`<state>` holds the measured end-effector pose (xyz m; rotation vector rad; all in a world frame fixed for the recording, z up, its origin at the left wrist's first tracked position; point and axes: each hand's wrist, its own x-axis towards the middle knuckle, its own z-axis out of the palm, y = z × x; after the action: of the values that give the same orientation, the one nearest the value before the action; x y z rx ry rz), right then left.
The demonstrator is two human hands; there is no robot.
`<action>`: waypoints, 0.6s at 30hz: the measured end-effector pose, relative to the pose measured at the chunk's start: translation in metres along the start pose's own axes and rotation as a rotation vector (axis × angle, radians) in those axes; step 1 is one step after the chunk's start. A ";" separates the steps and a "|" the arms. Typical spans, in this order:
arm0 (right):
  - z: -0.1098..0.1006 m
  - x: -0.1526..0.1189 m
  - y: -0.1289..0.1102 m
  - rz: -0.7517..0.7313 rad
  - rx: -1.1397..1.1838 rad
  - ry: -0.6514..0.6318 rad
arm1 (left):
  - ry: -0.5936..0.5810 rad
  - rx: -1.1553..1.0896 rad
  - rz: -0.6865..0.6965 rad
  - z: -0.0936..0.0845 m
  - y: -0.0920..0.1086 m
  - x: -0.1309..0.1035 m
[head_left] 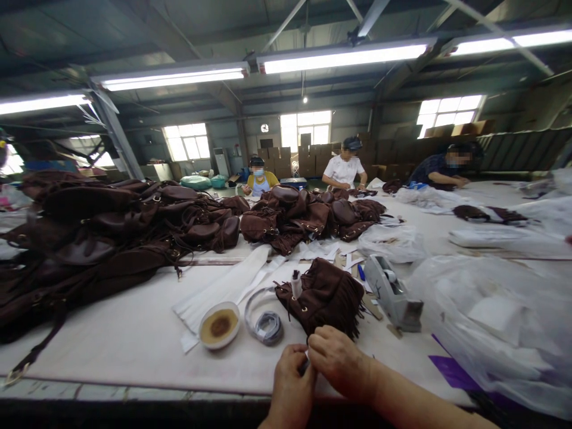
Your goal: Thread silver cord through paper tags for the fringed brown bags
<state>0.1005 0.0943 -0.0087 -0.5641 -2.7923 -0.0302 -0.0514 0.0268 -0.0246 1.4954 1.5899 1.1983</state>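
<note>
My left hand (292, 381) and my right hand (339, 363) meet at the front of the table, fingers pinched together. Between them is something small and dark, mostly hidden by the fingers. Just beyond lies a dark brown fringed bag (333, 292) with small gold-coloured eyelets. A small white bottle (296, 286) with a dark top stands in front of or against the bag. To the left are a coil of grey ribbon-like strip (268, 326) and a white bowl (235, 336) with yellowish-brown contents, darker in the middle.
A grey tape dispenser (393, 292) and a blue pen (361, 272) sit right of the bag. Clear plastic bags (491, 322) cover the right side. Brown bags (89, 238) pile up at left and centre. Three people (346, 170) sit or stand across the table.
</note>
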 end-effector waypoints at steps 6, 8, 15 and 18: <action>-0.016 -0.007 0.005 0.099 0.318 -0.063 | -0.063 0.039 -0.036 0.002 0.000 -0.001; -0.024 0.000 0.008 0.161 0.359 -0.106 | -0.071 0.047 -0.009 0.004 -0.001 -0.002; -0.038 0.028 0.003 0.230 0.117 -0.287 | -0.047 0.087 0.074 0.007 -0.008 -0.003; -0.044 0.033 -0.004 0.228 0.048 -0.376 | -0.052 0.107 0.113 0.007 -0.010 -0.004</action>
<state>0.0824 0.0998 0.0434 -0.9596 -3.0525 0.2108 -0.0482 0.0250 -0.0367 1.6901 1.5748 1.1415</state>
